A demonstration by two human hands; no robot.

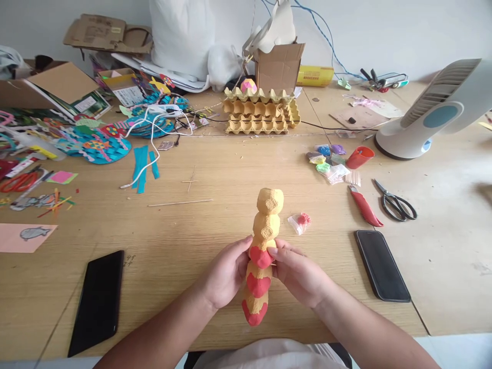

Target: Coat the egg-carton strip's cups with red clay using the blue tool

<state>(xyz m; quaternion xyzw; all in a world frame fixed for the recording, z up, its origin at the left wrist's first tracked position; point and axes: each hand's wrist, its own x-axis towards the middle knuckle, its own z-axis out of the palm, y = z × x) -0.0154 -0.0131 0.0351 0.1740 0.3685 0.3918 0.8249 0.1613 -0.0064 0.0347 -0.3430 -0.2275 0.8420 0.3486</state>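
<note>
Between my hands is a yellow strip of egg carton cups (pixel 266 226), pointing away from me over the table. Red clay (pixel 259 285) covers parts of the three cups nearest me; the far cups are plain yellow. My left hand (pixel 229 271) grips the strip's left side near its middle, fingers partly hidden beneath. On the right side, my right hand (pixel 298 269) holds it too, its thumb resting on the upper red patch. Just beyond the right hand lies a small clear bag with red clay (pixel 303 219).
Scissors (pixel 397 202), a red-handled cutter (pixel 365 206) and a phone (pixel 382 265) lie to the right, below a white fan (pixel 430 113). Bags of coloured clay (pixel 325 156) sit by a red cup (pixel 360 157). Egg cartons (pixel 257 113) stand at the back; a black tablet (pixel 97 302) is front left.
</note>
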